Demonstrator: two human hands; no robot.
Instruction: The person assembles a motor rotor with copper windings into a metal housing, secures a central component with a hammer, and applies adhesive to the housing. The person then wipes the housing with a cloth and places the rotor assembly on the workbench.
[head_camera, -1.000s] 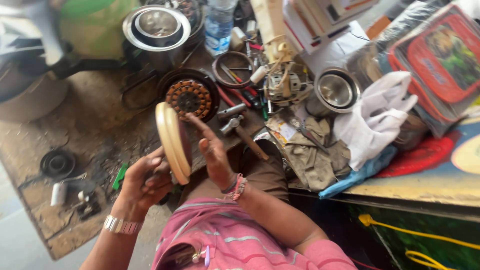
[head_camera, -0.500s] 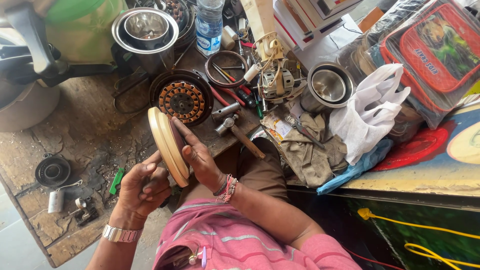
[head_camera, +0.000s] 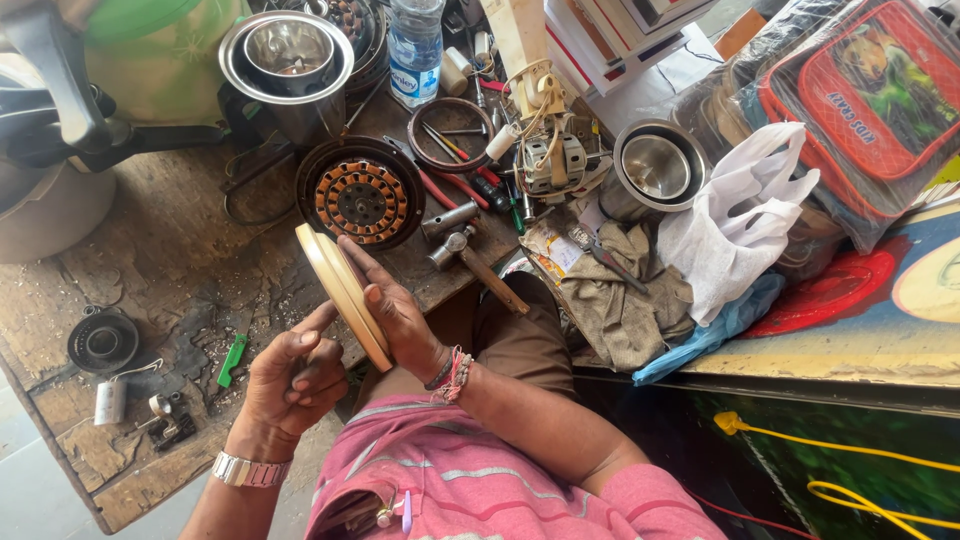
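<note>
The person is holding a cream-coloured round cover (head_camera: 343, 295) edge-on to the camera, tilted above the near edge of the wooden workbench (head_camera: 160, 270), so only its rim and a thin strip of one face are showing and the inner side is staying hidden. The right hand (head_camera: 395, 310) is lying flat against the far face with its fingers stretched out and held close together, the fingertips reaching toward the upper rim. The left hand (head_camera: 295, 375) is gripping the lower rim from the near side; its thumb is pressing up along the edge while the other fingers are curling inward, and how far they are wrapping behind the disc cannot be told. A metal watch (head_camera: 248, 470) is sitting on the left wrist, cut off partly by the frame's bottom. Just beyond the cover, a round motor stator with copper windings (head_camera: 362, 195) is lying flat on the bench, near a hammer (head_camera: 478, 268) whose handle is running off toward the person's knee. A steel bowl (head_camera: 287, 55) is standing farther back beside a plastic bottle (head_camera: 414, 45), its cap cropped by the top edge. A small black pulley (head_camera: 102, 342) is resting well apart at the left.
</note>
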